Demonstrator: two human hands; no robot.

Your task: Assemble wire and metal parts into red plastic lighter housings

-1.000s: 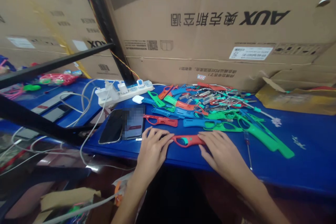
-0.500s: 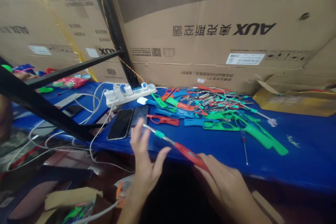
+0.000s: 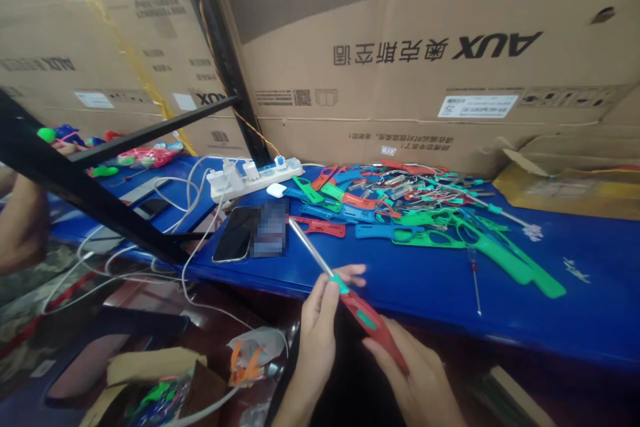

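My two hands hold one long lighter point(image 3: 367, 320) in front of the blue table's near edge. It has a red handle, a teal collar and a thin metal tube that points up and to the left. My right hand point(image 3: 415, 373) grips the red handle from below. My left hand point(image 3: 323, 317) pinches the tube at the teal collar with thumb and fingers. Behind them on the blue table point(image 3: 590, 320) lies a heap of red, green and blue plastic handle shells and metal tubes point(image 3: 405, 210).
Two phones point(image 3: 253, 233) lie on the table's left part beside a white power strip point(image 3: 255, 177) with cables. A small screwdriver point(image 3: 473, 273) lies right of centre. Large cardboard boxes point(image 3: 425, 47) wall the back. Another person's arm point(image 3: 20, 227) shows at far left behind black bars.
The red lighter has come off the table and toward me. My left hand, spread open half a second ago, has closed on the tube at the teal collar. The right hand keeps the handle.
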